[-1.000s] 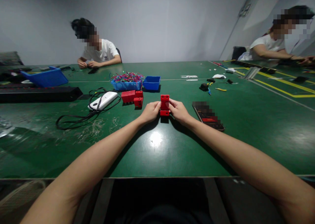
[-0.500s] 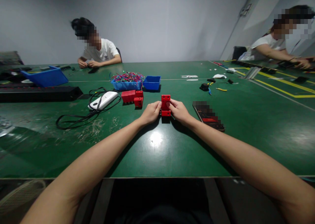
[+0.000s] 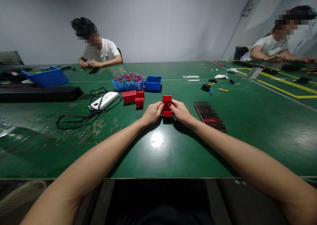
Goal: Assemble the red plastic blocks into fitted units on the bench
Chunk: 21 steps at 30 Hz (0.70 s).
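Holding: both hands meet at the middle of the green surface around one red plastic block, which stands upright with its foot on or just above the surface.
Left hand: the left hand presses against the block's left side, fingers curled closed on it.
Right hand: the right hand grips the block's right side, fingers wrapped closed on it, thumb up near the top.
Block: two small holes show in its top face; a narrower waist sits between the hands, and a wider red foot shows below them.
Spare parts: a cluster of red blocks lies to the left of the left hand, apart from it.
Bins: a blue tray of coloured wires stands behind the cluster, with a small blue bin just beside it on the right.
Left side: a white device lies on a loop of black cable; a long black bar and a large blue bin lie farther left.
Right side: a dark flat device lies near the right hand, not touching it.
Others: a person in a white shirt sits at the far edge, and another person sits at the far right.
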Available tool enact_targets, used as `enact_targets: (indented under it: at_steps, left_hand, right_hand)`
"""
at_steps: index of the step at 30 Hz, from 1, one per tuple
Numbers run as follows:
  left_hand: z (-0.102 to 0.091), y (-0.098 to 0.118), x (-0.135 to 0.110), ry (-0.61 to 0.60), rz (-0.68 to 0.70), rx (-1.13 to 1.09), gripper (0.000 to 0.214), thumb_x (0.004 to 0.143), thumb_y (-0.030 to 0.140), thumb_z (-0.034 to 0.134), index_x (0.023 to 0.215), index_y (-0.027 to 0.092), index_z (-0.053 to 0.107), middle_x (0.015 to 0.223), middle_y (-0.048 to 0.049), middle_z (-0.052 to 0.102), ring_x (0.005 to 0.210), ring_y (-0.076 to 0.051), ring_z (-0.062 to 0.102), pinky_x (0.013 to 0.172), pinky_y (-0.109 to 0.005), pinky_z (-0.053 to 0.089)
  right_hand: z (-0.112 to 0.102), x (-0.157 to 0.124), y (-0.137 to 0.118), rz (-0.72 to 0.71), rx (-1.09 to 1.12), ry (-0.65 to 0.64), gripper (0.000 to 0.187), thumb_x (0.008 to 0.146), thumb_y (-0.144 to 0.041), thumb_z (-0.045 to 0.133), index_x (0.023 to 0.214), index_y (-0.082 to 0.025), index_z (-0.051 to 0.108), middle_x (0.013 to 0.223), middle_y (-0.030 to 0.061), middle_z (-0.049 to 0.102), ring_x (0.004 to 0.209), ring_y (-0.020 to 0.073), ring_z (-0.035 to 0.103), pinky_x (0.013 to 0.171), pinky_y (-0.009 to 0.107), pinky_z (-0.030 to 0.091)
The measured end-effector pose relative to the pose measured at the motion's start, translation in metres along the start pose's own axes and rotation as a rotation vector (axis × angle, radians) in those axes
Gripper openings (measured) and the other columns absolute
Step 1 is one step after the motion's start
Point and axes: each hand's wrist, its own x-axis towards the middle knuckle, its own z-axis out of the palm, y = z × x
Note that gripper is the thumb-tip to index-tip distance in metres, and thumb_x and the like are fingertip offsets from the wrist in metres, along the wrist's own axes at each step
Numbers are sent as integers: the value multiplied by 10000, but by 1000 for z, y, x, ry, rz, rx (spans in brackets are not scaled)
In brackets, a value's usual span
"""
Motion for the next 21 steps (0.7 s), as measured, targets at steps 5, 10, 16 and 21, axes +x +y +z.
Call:
enact_targets:
  at_steps: [5, 10, 16, 21]
  left_hand:
    - [0, 0, 0, 13, -4, -5, 362, 992, 316, 355, 1015, 145, 673, 975, -100, 745, 860, -204, 671, 791, -296, 480]
    - [0, 1, -1, 15, 12, -15, 361, 990, 316, 355, 1018, 150, 674, 968, -95, 746, 853, -200, 670, 799, -295, 487]
    - [0, 1, -1, 17, 19, -9, 366, 991, 321, 351, 1017, 150, 674, 959, -96, 743, 842, -201, 667, 795, -296, 487]
    - [0, 2, -1, 14, 13, 12, 353, 992, 310, 361, 993, 151, 676, 947, -91, 739, 832, -195, 660, 789, -291, 483]
  right_hand:
    - [1, 1, -1, 10, 31, 7, 371, 873, -393, 596, 1160, -174, 686, 1038, 72, 757, 888, 210, 692, 857, 353, 536]
    - [1, 0, -3, 25, 32, 17, 321, 873, -375, 599, 1102, -169, 687, 1002, 71, 758, 862, 200, 690, 859, 352, 536]
    - [1, -1, -6, 37, 6, 31, 295, 893, -324, 550, 1106, -167, 683, 991, 71, 756, 837, 191, 686, 837, 346, 544]
    - [1, -2, -9, 42, -19, 36, 298, 888, -311, 541, 1103, -172, 693, 988, 64, 760, 860, 198, 687, 826, 344, 547]
